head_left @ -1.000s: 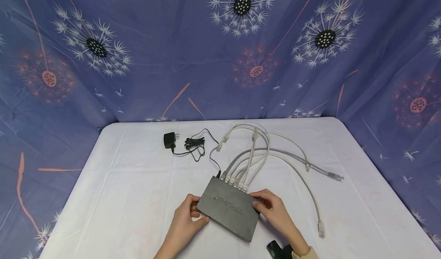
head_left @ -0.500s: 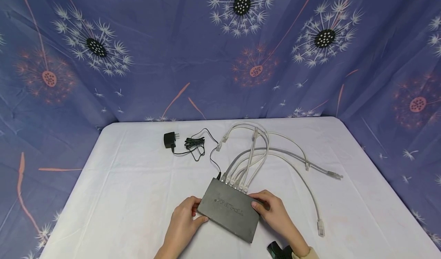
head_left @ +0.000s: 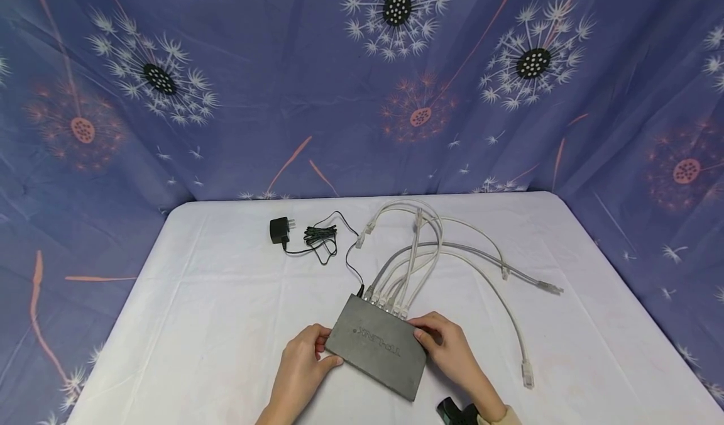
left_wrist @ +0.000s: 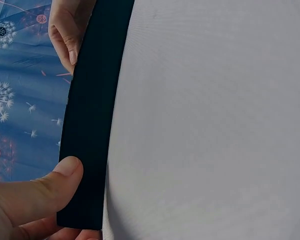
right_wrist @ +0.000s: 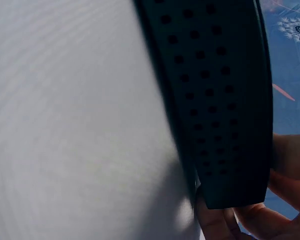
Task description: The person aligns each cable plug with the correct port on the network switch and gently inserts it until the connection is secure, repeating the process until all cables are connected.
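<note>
A dark grey TP-LINK network switch (head_left: 376,348) lies slantwise near the front of the white table in the head view. My left hand (head_left: 301,367) grips its left corner, thumb on the near edge; the left wrist view shows that thumb (left_wrist: 65,182) against the dark side. At the right end, my right hand (head_left: 449,348) holds the switch with the thumb on top and fingers along the far corner. Several network cables (head_left: 415,268) are plugged into its far side, beside a black power lead (head_left: 360,290). In the right wrist view, the vented side (right_wrist: 210,100) shows.
A black power adapter (head_left: 279,231) and its bundled cord (head_left: 320,234) lie at the back left. Loose cable plugs (head_left: 527,375) spread to the right. A black strap-like device (head_left: 455,412) is at the right wrist. A patterned blue cloth (head_left: 283,85) hangs behind the table (head_left: 215,324).
The switch has shifted slightly toward me and to the right, with both hands keeping their hold. The cables' far ends and the adapter have barely moved.
</note>
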`<action>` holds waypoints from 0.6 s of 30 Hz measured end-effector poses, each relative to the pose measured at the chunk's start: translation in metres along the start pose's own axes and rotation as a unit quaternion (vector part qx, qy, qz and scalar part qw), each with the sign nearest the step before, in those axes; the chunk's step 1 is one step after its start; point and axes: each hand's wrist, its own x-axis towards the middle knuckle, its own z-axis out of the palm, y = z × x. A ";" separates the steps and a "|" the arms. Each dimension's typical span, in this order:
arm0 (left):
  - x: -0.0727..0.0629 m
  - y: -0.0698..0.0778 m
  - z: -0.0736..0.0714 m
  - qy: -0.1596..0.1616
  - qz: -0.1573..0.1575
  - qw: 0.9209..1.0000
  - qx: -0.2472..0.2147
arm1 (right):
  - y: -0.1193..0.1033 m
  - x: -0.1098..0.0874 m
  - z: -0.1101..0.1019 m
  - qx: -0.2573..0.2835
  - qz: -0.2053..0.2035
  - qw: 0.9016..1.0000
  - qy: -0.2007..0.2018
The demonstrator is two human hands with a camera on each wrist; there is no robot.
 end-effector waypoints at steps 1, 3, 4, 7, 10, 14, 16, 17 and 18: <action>0.000 0.000 0.000 0.000 0.000 1.000 -0.001 | 0.000 0.000 0.000 0.000 0.001 1.000 0.001; 0.000 0.000 0.000 0.001 -0.001 1.000 -0.001 | -0.001 0.000 0.000 -0.001 0.007 1.000 0.001; 0.000 0.000 0.001 0.002 -0.001 1.000 0.001 | -0.002 0.000 0.001 -0.007 0.008 1.000 0.001; 0.000 0.001 0.001 -0.001 -0.001 1.000 0.006 | -0.005 0.001 0.001 -0.037 0.015 0.999 -0.002; 0.001 0.003 0.001 -0.015 0.002 1.000 0.019 | -0.008 0.002 0.001 -0.067 0.022 0.997 -0.010; 0.003 0.004 -0.001 -0.045 0.017 0.998 0.042 | -0.010 0.002 0.000 -0.069 0.036 0.997 -0.024; 0.005 0.004 -0.005 -0.066 0.026 0.996 0.044 | -0.009 0.002 -0.001 -0.065 0.034 0.997 -0.032; 0.006 0.004 -0.007 -0.078 0.029 0.996 0.041 | -0.008 0.002 -0.002 -0.062 0.030 0.997 -0.036; 0.008 0.004 -0.010 -0.089 0.031 0.995 0.036 | -0.007 0.002 -0.003 -0.059 0.026 0.997 -0.042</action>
